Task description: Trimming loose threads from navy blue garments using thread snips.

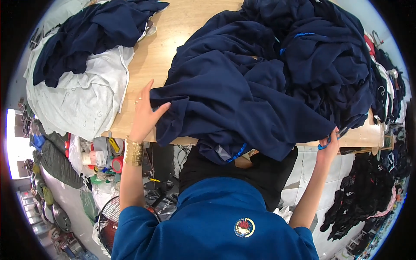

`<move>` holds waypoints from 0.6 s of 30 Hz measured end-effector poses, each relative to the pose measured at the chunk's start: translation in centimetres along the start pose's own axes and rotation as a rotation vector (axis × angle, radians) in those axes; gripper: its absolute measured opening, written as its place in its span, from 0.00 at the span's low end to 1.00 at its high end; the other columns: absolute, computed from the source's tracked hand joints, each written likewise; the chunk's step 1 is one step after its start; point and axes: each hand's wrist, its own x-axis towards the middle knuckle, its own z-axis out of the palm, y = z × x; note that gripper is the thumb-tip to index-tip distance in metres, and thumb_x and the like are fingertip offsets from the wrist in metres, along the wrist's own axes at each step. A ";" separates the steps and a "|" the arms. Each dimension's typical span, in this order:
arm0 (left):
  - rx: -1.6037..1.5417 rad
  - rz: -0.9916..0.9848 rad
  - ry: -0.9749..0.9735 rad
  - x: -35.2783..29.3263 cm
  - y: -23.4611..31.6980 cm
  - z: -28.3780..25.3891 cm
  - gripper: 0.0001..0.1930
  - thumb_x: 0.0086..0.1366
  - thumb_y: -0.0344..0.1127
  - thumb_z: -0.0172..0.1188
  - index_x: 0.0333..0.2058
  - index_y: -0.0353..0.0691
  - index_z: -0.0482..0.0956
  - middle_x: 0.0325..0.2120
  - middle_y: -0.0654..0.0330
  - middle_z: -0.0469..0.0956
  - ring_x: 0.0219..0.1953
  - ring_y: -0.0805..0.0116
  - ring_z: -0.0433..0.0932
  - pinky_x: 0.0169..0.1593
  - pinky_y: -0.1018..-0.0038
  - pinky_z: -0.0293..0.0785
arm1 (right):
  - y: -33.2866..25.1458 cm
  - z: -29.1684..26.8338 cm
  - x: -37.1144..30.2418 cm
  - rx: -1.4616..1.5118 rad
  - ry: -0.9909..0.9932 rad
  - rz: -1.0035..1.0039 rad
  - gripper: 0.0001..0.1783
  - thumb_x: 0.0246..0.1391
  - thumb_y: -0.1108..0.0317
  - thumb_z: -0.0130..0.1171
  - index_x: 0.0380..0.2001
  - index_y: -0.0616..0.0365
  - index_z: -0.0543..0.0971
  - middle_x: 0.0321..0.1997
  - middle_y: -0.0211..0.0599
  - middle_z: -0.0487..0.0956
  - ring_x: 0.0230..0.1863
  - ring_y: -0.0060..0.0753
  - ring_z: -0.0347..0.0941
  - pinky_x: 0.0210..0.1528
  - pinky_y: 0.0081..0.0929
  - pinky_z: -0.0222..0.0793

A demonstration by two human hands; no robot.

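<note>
A navy garment [225, 91] lies spread and rumpled over the table in front of me, its near edge hanging past the table's front. At its left end is my left hand [146, 113], thumb and fingers apart, the thumb against the cloth. My right hand [331, 146] is closed on small scissors [322, 146] with blue handles, at the garment's pulled-out right corner. The dark blades point up and right, partly hidden by fingers and cloth. Whether the fingertips also pinch the corner, I cannot tell. Near my lap, a blue-trimmed part of the cloth hangs down.
More navy garments [327, 60] are heaped at the right of the wooden table [154, 52]. At the left, navy pieces [93, 34] lie on a white cloth [82, 102] strewn with thread ends. A wire basket or fan guard [108, 221] stands below left; dark clothes [355, 195] lie below right.
</note>
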 end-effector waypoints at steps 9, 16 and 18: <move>-0.356 -0.303 0.020 5.7 -5.7 3.9 0.34 0.59 0.50 0.58 0.57 0.33 0.61 0.53 0.44 0.66 0.57 0.54 0.64 0.59 0.66 0.58 | -3.6 3.1 -1.8 -0.060 -0.255 -0.090 0.05 0.59 0.67 0.52 0.36 0.54 0.72 0.21 0.21 0.68 0.14 0.11 0.55 0.16 0.11 0.48; -0.034 -0.150 -0.468 13.0 -3.1 4.0 0.26 0.47 0.50 0.66 0.36 0.31 0.78 0.33 0.44 0.78 0.39 0.53 0.78 0.45 0.72 0.72 | -9.9 4.5 -2.7 0.088 -0.465 -0.188 0.05 0.59 0.69 0.49 0.38 0.54 0.71 0.25 0.22 0.71 0.13 0.09 0.53 0.15 0.10 0.48; 0.276 -0.009 -0.646 16.2 -0.7 0.8 0.23 0.46 0.48 0.67 0.35 0.35 0.80 0.31 0.46 0.78 0.36 0.57 0.79 0.42 0.70 0.73 | -11.1 5.0 -2.1 -0.011 -0.415 -0.210 0.05 0.58 0.69 0.51 0.38 0.54 0.71 0.24 0.22 0.71 0.14 0.09 0.56 0.16 0.10 0.49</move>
